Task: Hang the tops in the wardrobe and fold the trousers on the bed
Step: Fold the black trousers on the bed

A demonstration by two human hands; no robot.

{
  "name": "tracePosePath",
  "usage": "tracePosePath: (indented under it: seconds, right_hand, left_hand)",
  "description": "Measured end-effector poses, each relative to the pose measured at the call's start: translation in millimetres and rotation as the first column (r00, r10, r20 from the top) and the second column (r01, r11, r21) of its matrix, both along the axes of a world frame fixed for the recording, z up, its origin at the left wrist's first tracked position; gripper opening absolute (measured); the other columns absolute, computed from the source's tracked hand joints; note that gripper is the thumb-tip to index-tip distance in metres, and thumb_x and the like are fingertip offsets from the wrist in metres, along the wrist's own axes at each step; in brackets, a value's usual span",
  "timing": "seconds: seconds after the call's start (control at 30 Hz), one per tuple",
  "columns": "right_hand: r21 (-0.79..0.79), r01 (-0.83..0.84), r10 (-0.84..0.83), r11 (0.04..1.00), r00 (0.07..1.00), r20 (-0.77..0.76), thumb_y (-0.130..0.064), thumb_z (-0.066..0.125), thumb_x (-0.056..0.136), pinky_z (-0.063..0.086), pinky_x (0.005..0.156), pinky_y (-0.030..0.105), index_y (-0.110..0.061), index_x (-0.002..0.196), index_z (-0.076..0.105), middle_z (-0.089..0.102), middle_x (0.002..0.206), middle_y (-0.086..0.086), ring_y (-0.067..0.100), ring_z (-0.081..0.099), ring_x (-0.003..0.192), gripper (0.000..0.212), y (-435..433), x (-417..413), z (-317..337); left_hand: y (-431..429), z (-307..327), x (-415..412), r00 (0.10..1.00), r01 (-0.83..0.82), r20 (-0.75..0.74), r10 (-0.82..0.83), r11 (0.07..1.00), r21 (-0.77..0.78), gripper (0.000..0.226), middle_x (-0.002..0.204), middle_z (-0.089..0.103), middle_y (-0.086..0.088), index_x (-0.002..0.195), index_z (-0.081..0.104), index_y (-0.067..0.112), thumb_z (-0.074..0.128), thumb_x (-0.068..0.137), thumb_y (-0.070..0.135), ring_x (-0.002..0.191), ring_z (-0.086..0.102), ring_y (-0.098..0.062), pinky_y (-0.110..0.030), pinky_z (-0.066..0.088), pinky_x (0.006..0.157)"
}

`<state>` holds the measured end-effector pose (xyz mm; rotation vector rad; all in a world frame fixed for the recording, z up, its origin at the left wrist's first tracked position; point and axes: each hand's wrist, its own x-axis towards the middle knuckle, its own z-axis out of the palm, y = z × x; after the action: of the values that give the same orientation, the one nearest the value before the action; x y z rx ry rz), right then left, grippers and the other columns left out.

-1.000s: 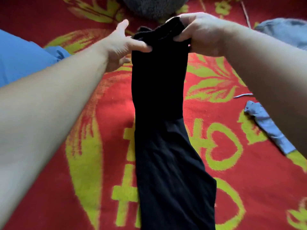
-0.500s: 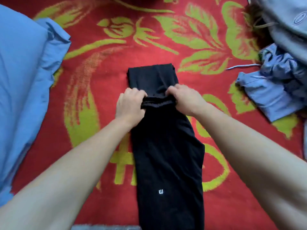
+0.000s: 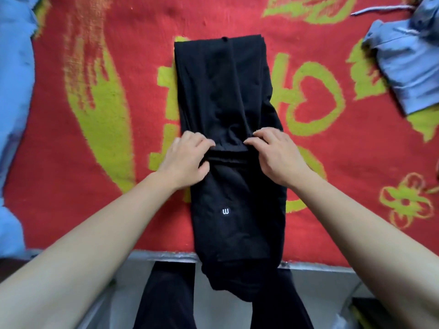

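Curled fingers (image 3: 197,141) of the left hand (image 3: 185,160) and right hand (image 3: 278,157) pinch the folded-over end of the black trousers (image 3: 221,91). The trousers lie mid-frame on the red bedspread (image 3: 59,186). A blue garment (image 3: 408,67) lies upper right.

A bedroom in a home. A bed (image 3: 166,255) spread with a fleecy red blanket (image 3: 332,167) patterned with yellow-green flowers and a heart fills the frame. A blue pillow (image 3: 11,91) lies at the left edge, black trousers (image 3: 225,91) in the centre and a blue-grey garment (image 3: 408,67) at the upper right. Pale floor (image 3: 121,293) runs along the bottom.
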<state>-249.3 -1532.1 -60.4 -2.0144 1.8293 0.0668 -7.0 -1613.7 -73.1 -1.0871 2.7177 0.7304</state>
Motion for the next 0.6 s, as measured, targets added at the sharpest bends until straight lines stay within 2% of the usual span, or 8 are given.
tracePosePath:
  seconds: [0.03, 0.07, 0.17, 0.23, 0.33, 0.43, 0.5, 0.6]
  right_hand:
    - [0.121, 0.005, -0.008, 0.993, 1.000, 0.023, 0.001, 0.050, 0.081, 0.038, 0.105, 0.044, -0.013, 0.132, 0.061, 0.056, 0.133, 0.012, 0.034, 0.048, 0.128, 0.055, -1, -1, -2]
    - [0.157, 0.068, -0.079, 0.985, 0.995, 0.060, 0.002, 0.049, 0.079, 0.039, 0.104, 0.043, -0.014, 0.131, 0.062, 0.057, 0.132, 0.011, 0.034, 0.049, 0.126, 0.055, -6, -1, -1]
    - [-0.047, 0.413, -0.396, 0.910, 0.896, 0.201, 0.000, 0.045, 0.079, 0.043, 0.097, 0.040, -0.013, 0.122, 0.066, 0.062, 0.122, 0.012, 0.034, 0.055, 0.114, 0.049, -39, -3, 5]
    - [-0.201, 0.511, -0.486, 0.836, 0.859, 0.160, -0.004, 0.042, 0.083, 0.038, 0.105, 0.040, -0.011, 0.133, 0.059, 0.053, 0.137, 0.016, 0.034, 0.049, 0.126, 0.053, -68, -2, 7]
    - [-0.284, 0.437, -0.452, 0.853, 0.892, 0.014, -0.018, 0.034, 0.100, 0.021, 0.118, 0.041, -0.013, 0.152, 0.037, 0.026, 0.160, 0.016, 0.033, 0.025, 0.148, 0.052, -105, 5, 2]
    - [-0.215, 0.293, -0.333, 0.932, 0.925, -0.184, -0.036, 0.022, 0.106, 0.016, 0.120, 0.044, -0.019, 0.158, 0.022, 0.013, 0.165, 0.014, 0.031, 0.016, 0.151, 0.054, -128, 3, -19]
    - [-0.161, 0.284, -0.318, 0.945, 0.911, -0.263, -0.031, 0.027, 0.105, 0.015, 0.120, 0.048, -0.025, 0.159, 0.016, 0.006, 0.165, 0.017, 0.034, 0.012, 0.152, 0.055, -138, -9, -37]
    - [-0.132, 0.317, -0.343, 0.939, 0.874, -0.344, -0.021, 0.033, 0.099, 0.013, 0.119, 0.059, -0.034, 0.158, 0.010, 0.004, 0.165, 0.019, 0.040, 0.008, 0.151, 0.064, -147, -43, -57]
  left_hand:
    - [1, -4, 3, 0.996, 0.043, 0.081, -0.050, 0.996, 0.075, 0.052, 0.126, 0.056, -0.004, 0.131, 0.057, 0.016, 0.064, 0.084, 0.036, 0.117, 0.047, -0.029, -0.043, 0.040, 0.093]
    - [-1, -7, 3, 0.997, 0.025, 0.071, -0.032, 0.995, 0.097, 0.051, 0.127, 0.056, -0.003, 0.131, 0.057, 0.017, 0.061, 0.087, 0.043, 0.119, 0.046, -0.028, -0.042, 0.039, 0.094]
    - [-24, -4, -10, 0.961, -0.209, -0.198, 0.193, 0.976, -0.059, 0.036, 0.117, 0.062, -0.005, 0.115, 0.065, 0.015, 0.049, 0.095, 0.040, 0.111, 0.054, -0.030, -0.042, 0.039, 0.087]
    - [-45, -1, -24, 0.904, -0.394, -0.271, 0.332, 0.893, -0.220, 0.034, 0.127, 0.058, -0.009, 0.120, 0.063, 0.013, 0.045, 0.097, 0.029, 0.117, 0.052, -0.031, -0.042, 0.037, 0.090]
    - [-79, -5, -47, 0.889, -0.456, -0.173, 0.423, 0.847, -0.273, 0.045, 0.157, 0.031, -0.012, 0.143, 0.045, 0.013, 0.036, 0.100, 0.024, 0.145, 0.028, -0.029, -0.049, 0.028, 0.111]
    - [-105, -19, -64, 0.953, -0.283, 0.008, 0.302, 0.903, -0.323, 0.054, 0.165, 0.006, -0.010, 0.155, 0.021, 0.020, 0.024, 0.104, 0.035, 0.152, 0.005, -0.027, -0.057, 0.014, 0.118]
    - [-116, -33, -67, 0.957, -0.212, 0.122, 0.264, 0.920, -0.330, 0.057, 0.165, -0.001, -0.011, 0.157, 0.010, 0.024, 0.017, 0.104, 0.044, 0.152, -0.001, -0.027, -0.061, 0.009, 0.118]
    - [-125, -54, -69, 0.933, -0.219, 0.202, 0.299, 0.914, -0.341, 0.063, 0.165, -0.004, -0.010, 0.157, 0.001, 0.022, 0.011, 0.102, 0.052, 0.152, -0.004, -0.025, -0.064, 0.005, 0.117]
